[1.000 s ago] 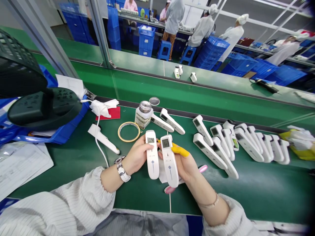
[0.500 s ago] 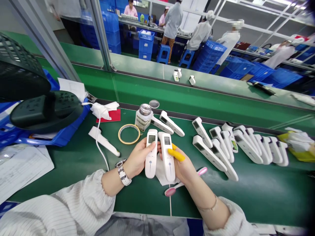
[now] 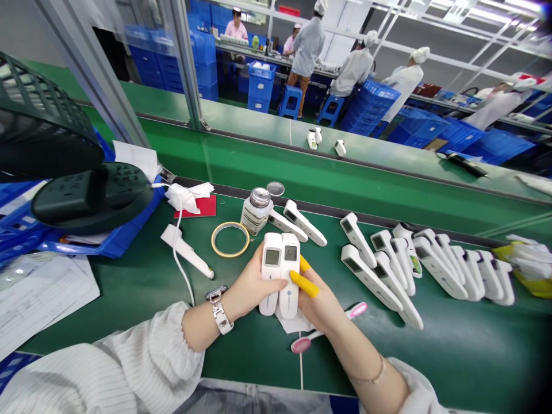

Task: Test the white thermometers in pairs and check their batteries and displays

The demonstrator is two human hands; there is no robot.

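Note:
Two white handheld thermometers stand side by side in my hands, their screens facing me. My left hand (image 3: 252,287) is closed round the left thermometer (image 3: 272,259), whose screen looks blank; the thumb lies across its front and reaches the other one. My right hand (image 3: 319,296), with yellow covers on the thumb and a finger, grips the right thermometer (image 3: 291,293), whose screen shows characters like "Er3". The two touch along their sides. Below them lie a white cloth (image 3: 290,325) and a pink-and-white brush (image 3: 302,344), partly hidden by my right hand and forearm.
Several more thermometers (image 3: 371,279) lie to the right. A pump bottle (image 3: 256,215), a tape roll (image 3: 214,247) and another thermometer (image 3: 185,250) with a white cable across it are left of centre. A black fan (image 3: 90,195) stands far left. Co-workers are beyond the conveyor (image 3: 241,164).
The two thermometers have come together, side by side. My left thumb has moved down from the screen across the bodies. The left screen's characters have gone, and the view has shifted slightly.

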